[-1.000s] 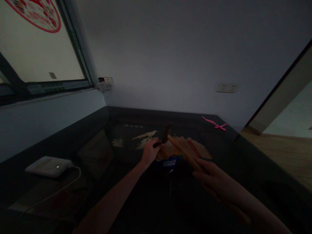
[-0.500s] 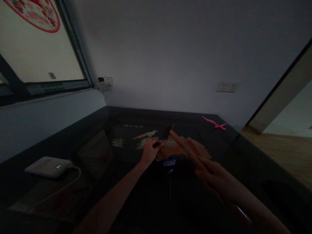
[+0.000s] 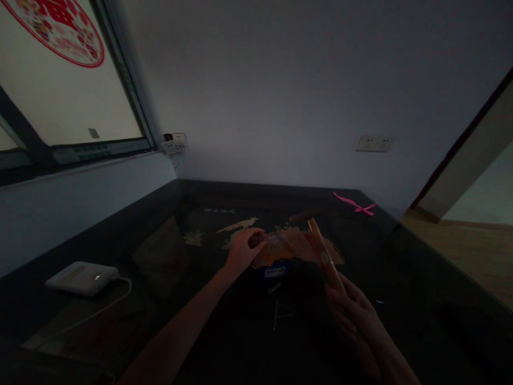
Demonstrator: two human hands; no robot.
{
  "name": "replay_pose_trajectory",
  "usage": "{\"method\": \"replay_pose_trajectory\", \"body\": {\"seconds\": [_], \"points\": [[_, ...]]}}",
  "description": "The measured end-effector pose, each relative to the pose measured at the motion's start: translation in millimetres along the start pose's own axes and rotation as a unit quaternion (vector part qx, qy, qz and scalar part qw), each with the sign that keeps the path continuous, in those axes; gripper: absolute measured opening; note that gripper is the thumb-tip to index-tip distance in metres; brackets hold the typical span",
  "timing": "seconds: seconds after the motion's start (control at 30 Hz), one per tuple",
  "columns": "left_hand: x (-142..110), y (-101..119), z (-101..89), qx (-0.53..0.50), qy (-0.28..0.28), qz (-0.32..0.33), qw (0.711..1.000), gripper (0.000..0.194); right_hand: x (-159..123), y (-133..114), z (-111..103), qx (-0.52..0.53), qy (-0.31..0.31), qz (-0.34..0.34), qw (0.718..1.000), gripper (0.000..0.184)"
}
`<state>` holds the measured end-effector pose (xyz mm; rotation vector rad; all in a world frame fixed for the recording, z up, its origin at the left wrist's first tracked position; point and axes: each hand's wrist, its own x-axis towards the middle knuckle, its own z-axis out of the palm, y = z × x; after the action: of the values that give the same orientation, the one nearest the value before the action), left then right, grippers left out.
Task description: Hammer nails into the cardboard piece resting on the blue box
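My right hand point(image 3: 348, 307) is wrapped around the wooden handle of a hammer point(image 3: 320, 246). The hammer's dark head point(image 3: 303, 216) is raised at the far end, just right of the middle of the table. My left hand point(image 3: 242, 251) is closed in a pinch at the left end of an orange-brown, speckled piece point(image 3: 280, 245); a small dark brown thing shows between thumb and forefinger, too dim to name. Below that piece lies a blue item with a white label point(image 3: 274, 271). Flat brown cardboard point(image 3: 334, 251) shows behind the hammer handle.
Thin shiny metal bits point(image 3: 276, 315) lie on the dark glossy table point(image 3: 224, 342) nearer me. A white power bank point(image 3: 82, 278) with a cable is at the left. A pink ribbon point(image 3: 363, 208) lies at the back right. Walls border the back and left.
The hammer has swung up and right, away from the orange-brown piece, with its head now showing side-on. My left hand stays at the piece's left end. The view has shifted slightly.
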<state>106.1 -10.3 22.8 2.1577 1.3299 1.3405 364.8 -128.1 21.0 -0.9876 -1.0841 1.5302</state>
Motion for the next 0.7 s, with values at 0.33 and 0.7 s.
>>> {"method": "replay_pose_trajectory", "body": {"seconds": [0.33, 0.7], "points": [[-32, 50, -35.4, 0.079, 0.013, 0.089, 0.993, 0.017, -2, 0, -5, 0.075, -0.005, -0.039, 0.996, 0.044], [-85, 54, 1.4, 0.152, -0.299, 0.075, 0.939, 0.015, -4, -4, -1, 0.063, -0.018, -0.051, 0.997, 0.046]]}}
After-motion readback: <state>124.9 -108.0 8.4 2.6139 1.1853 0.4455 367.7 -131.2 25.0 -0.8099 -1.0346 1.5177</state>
